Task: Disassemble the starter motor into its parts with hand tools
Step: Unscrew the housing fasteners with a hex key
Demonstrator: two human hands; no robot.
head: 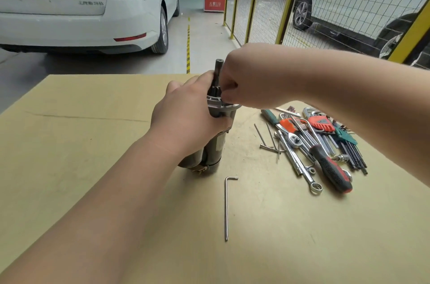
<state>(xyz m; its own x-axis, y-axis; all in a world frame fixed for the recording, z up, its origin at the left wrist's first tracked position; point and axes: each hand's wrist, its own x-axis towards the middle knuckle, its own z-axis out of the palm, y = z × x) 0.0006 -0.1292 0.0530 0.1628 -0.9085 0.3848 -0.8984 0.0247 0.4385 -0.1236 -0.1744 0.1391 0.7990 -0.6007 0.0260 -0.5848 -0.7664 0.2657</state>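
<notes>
Left hand [186,118] grips the upright starter motor [215,144]
Right hand [246,83], directly above, pinches something at its pinion collar, perhaps a clip; the motor's long axis stands vertical on the cardboard [93,144], shaft [219,65] up, hex key [226,209] near its base.

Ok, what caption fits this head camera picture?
Left hand grips the upright starter motor; right hand pinches at its top, tools nearby.

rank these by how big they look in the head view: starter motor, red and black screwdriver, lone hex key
1. starter motor
2. red and black screwdriver
3. lone hex key, the thinnest, although it is nearer the camera
</notes>
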